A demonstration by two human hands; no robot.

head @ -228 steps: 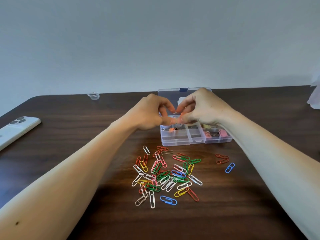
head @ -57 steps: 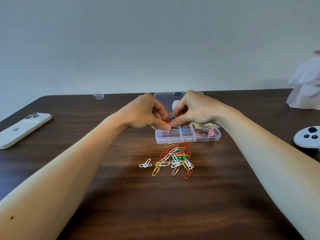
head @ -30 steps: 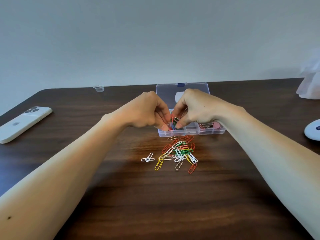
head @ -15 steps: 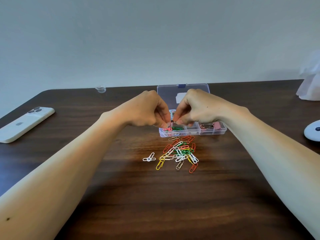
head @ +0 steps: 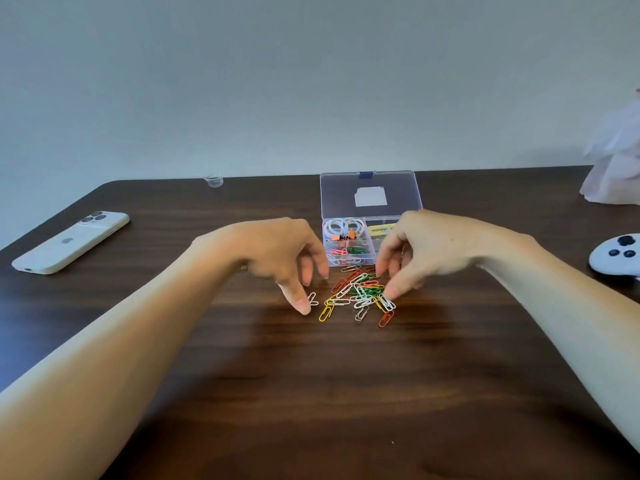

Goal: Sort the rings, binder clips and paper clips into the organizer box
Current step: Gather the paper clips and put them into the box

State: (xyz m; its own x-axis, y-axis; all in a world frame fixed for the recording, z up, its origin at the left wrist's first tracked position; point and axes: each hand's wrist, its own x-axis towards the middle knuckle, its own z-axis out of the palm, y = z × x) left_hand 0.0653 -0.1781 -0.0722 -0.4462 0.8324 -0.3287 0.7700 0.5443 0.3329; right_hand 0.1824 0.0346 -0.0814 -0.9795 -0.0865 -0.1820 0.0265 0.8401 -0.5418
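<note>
Both hands hang over the dark table (head: 311, 393), just in front of the clear box (head: 348, 262), with the loose pile of paper clips (head: 360, 294) between them. The left hand (head: 277, 252) is at the left of the pile, fingers spread and curled downward, holding nothing; its thumb tip comes down beside a white clip (head: 312, 299) that lies a little apart from the heap. The right hand (head: 424, 251) is at the right of the pile, its grip likewise apart and empty, thumb pointing down at the pile's right edge and fingers partly covering the box's right side.

The box stands just behind the pile, its lid (head: 371, 195) thrown back and lying flat on the table. In its near left compartment lie pink, white and green clips (head: 348, 253). Behind them in the box sit pastel rings (head: 343, 225) and orange binder clips (head: 343, 236); something yellow shows in a compartment to the right.

Far left of the box lies a white phone (head: 71, 242), face down. At the table's right edge there is a white controller (head: 618, 254), and behind it some crumpled white stuff (head: 614, 157).
</note>
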